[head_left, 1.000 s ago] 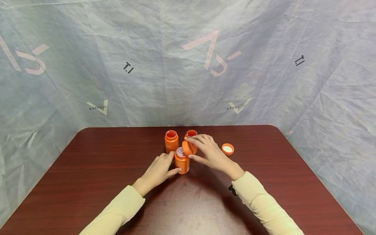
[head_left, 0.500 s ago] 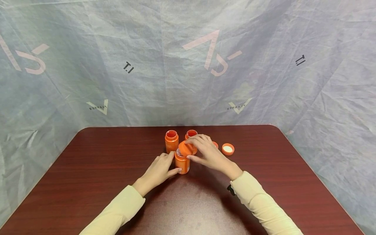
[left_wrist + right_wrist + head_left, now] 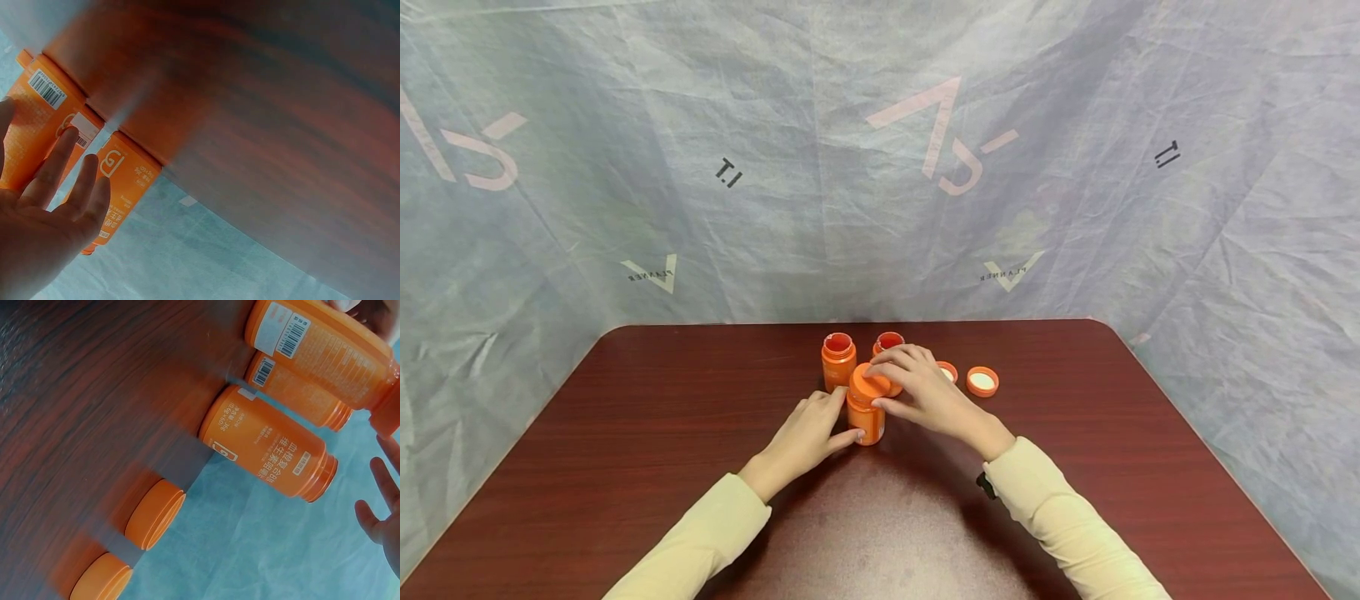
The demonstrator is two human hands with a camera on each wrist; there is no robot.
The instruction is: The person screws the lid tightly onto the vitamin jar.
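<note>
In the head view an orange plastic bottle (image 3: 868, 427) stands upright on the table, and my left hand (image 3: 805, 435) holds it from the left between thumb and fingers. My right hand (image 3: 928, 398) grips an orange screw cap (image 3: 867, 383), which sits over the mouth of that bottle. From the right wrist view, the cap (image 3: 387, 412) meets the bottle neck, with right-hand fingertips (image 3: 382, 472) beside it. Whether the thread has caught, I cannot tell. Two uncapped orange bottles, a left one (image 3: 838, 365) and a right one (image 3: 889, 342), stand just behind; my right hand partly hides the latter.
Two loose orange caps lie open side up to the right: one (image 3: 982, 382) in plain sight, the other (image 3: 951, 368) partly behind my right hand. The dark red wooden table (image 3: 700, 400) ends at a grey cloth backdrop (image 3: 760, 208).
My right hand has brought the tilted cap left and levelled it over the bottle mouth, covering the printed seal. A second loose cap has come into sight behind it. My left hand stays put.
</note>
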